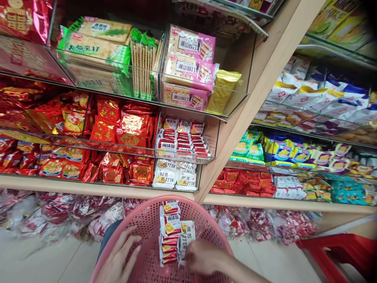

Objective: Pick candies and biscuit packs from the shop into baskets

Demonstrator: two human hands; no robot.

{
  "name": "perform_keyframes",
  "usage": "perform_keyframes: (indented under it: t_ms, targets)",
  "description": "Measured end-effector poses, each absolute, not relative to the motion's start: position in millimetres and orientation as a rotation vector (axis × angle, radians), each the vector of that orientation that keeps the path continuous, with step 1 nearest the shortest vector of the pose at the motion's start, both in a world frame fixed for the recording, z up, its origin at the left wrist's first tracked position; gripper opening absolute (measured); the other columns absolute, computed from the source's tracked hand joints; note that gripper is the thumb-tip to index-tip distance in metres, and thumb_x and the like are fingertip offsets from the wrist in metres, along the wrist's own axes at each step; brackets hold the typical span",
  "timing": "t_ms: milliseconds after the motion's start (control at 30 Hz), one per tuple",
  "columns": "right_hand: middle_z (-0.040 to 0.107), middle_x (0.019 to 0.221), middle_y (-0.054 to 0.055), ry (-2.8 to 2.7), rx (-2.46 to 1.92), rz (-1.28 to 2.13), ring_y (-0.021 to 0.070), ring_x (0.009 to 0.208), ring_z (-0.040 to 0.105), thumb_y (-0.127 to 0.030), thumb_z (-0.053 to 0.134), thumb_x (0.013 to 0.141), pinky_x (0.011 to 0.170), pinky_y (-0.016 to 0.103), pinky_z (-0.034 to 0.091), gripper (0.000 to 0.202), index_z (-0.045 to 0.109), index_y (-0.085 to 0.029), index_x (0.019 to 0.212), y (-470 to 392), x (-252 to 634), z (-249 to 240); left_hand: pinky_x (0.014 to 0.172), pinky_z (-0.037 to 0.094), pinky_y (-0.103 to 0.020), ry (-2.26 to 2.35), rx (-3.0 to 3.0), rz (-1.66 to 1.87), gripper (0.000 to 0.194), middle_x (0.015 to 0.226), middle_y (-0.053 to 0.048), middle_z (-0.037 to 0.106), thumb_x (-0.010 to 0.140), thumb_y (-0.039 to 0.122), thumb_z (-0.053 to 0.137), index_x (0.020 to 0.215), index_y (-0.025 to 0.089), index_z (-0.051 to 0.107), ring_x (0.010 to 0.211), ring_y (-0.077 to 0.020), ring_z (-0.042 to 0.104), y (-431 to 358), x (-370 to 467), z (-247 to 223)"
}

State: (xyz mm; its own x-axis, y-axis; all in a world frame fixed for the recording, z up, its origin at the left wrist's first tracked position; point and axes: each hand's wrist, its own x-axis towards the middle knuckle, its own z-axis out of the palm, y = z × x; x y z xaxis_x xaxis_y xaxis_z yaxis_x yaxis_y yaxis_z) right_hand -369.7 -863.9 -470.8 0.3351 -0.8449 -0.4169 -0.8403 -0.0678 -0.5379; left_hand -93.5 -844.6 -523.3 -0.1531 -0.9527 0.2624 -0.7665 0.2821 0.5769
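A pink perforated basket (147, 216) sits below the shelf edge. Inside it stands a column of small red-and-white snack packets (171, 232), with white packets (187, 232) alongside on the right. My left hand (120, 255) lies over the basket's left side, fingers spread, holding nothing and apart from the packets. My right hand (203, 256) is at the lower end of the white packets, blurred by motion. Its fingertips are hard to make out, so whether it grips a packet is unclear.
Glass-fronted shelves (118, 145) of wrapped snacks rise in front, split by a slanting wooden post (250, 90). Bagged goods (59, 212) lie on the floor under the shelves. A red plastic stool (338, 251) stands at the lower right.
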Motion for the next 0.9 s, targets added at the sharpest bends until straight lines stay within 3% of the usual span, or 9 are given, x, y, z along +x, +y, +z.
perform_keyframes:
  t_ms: [133, 233, 300, 467, 733, 900]
  targets:
    - [0.066, 0.084, 0.005, 1.546, -2.188, -0.286, 0.0191, 0.079, 0.059, -0.024, 0.042, 0.084, 0.071, 0.029, 0.042, 0.022, 0.064, -0.020, 0.088, -915.7, -357.6, -421.6, 0.091, 0.050, -0.034, -1.989, 1.511, -0.407, 0.024, 0.125, -0.005, 0.054, 0.085, 0.034, 0.045, 0.100, 0.026, 0.060, 0.112, -0.0212, 0.055, -845.0, -92.6, -525.0]
    - [0.056, 0.116, 0.012, 1.638, -2.653, -0.586, 0.0231, 0.106, 0.048, -0.021, 0.042, 0.087, 0.089, 0.034, 0.037, 0.031, 0.050, -0.016, 0.117, -957.0, -338.8, -397.3, 0.090, 0.050, -0.032, -1.993, 1.487, -0.412, 0.023, 0.126, -0.005, 0.053, 0.085, 0.033, 0.045, 0.102, 0.026, 0.059, 0.113, -0.0205, 0.055, -844.8, -91.7, -526.9]
    - [0.047, 0.128, 0.014, 1.712, -2.857, -0.571, 0.0253, 0.113, 0.041, -0.021, 0.044, 0.086, 0.096, 0.037, 0.032, 0.041, 0.041, -0.014, 0.127, -980.0, -326.7, -393.0, 0.091, 0.050, -0.033, -1.988, 1.493, -0.402, 0.022, 0.125, -0.005, 0.054, 0.085, 0.033, 0.045, 0.100, 0.026, 0.060, 0.113, -0.0208, 0.055, -844.3, -91.4, -527.5]
    - [0.048, 0.124, 0.017, 1.856, -2.933, -0.506, 0.0291, 0.112, 0.040, -0.028, 0.049, 0.085, 0.097, 0.041, 0.028, 0.050, 0.034, -0.011, 0.130, -1015.4, -312.5, -404.0, 0.091, 0.049, -0.035, -1.999, 1.518, -0.384, 0.023, 0.123, -0.006, 0.056, 0.085, 0.034, 0.044, 0.098, 0.026, 0.061, 0.114, -0.0216, 0.055, -843.5, -91.3, -527.0]
    - [0.064, 0.093, 0.011, 1.935, -2.911, -0.364, 0.0252, 0.086, 0.057, -0.036, 0.047, 0.087, 0.075, 0.035, 0.039, 0.030, 0.049, -0.017, 0.110, -1042.8, -319.6, -413.8, 0.092, 0.049, -0.035, -2.027, 1.527, -0.418, 0.025, 0.128, -0.007, 0.053, 0.087, 0.033, 0.039, 0.100, 0.025, 0.059, 0.117, -0.0209, 0.052, -845.3, -90.7, -527.9]
    - [0.063, 0.097, 0.013, 1.944, -2.945, -0.393, 0.0263, 0.090, 0.057, -0.037, 0.044, 0.088, 0.077, 0.036, 0.037, 0.032, 0.047, -0.016, 0.112, -1043.5, -321.4, -417.6, 0.093, 0.048, -0.033, -2.051, 1.535, -0.422, 0.026, 0.128, -0.008, 0.052, 0.088, 0.034, 0.038, 0.101, 0.024, 0.058, 0.118, -0.0200, 0.051, -844.4, -89.7, -529.4]
